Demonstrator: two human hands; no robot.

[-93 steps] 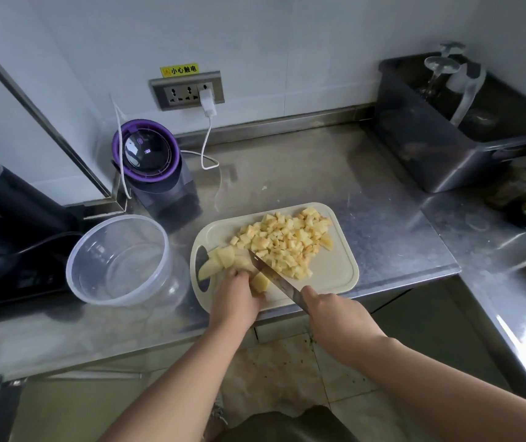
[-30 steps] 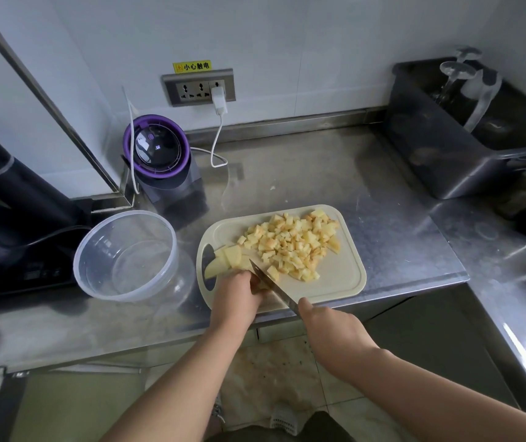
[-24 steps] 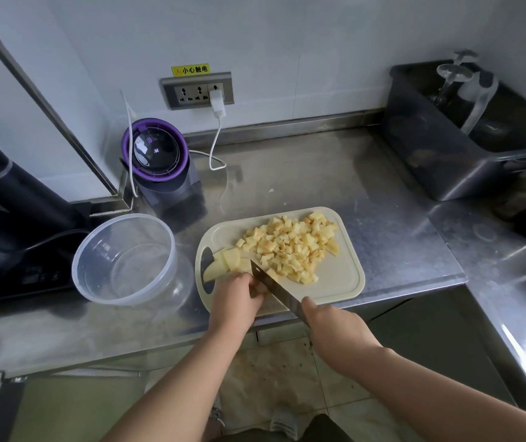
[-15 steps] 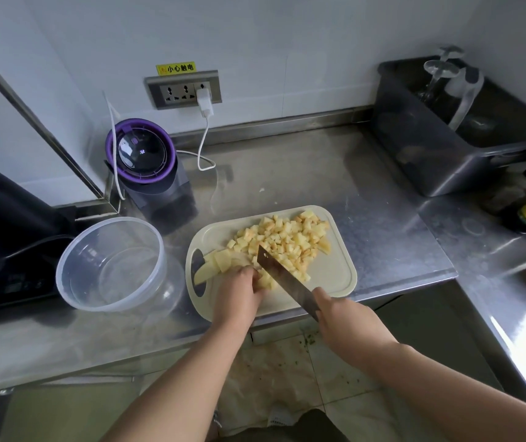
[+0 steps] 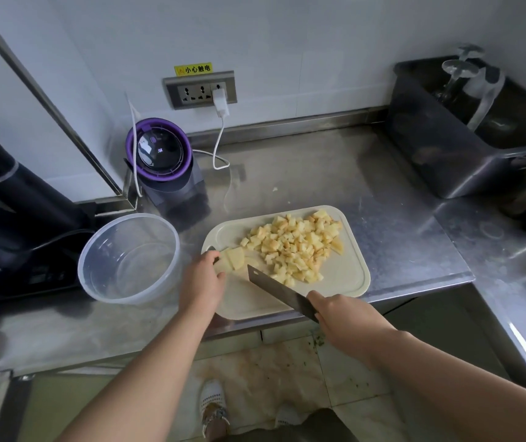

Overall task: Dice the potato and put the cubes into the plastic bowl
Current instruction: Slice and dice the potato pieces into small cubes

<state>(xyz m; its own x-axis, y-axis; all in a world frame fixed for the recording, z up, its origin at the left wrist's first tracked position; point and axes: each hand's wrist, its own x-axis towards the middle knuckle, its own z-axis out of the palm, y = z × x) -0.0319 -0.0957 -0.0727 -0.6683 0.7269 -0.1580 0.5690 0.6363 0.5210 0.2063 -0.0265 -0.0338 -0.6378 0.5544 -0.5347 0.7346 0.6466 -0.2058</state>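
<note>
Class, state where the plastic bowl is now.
Head view: the plastic bowl stands on the counter, left of the cutting board, near the left hand.

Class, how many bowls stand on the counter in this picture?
1. The clear plastic bowl stands on the steel counter, left of the cutting board, beside the left hand. None other shows.

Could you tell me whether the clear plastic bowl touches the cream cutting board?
Apart: the head view shows bare steel counter between clear plastic bowl and cream cutting board.
</note>
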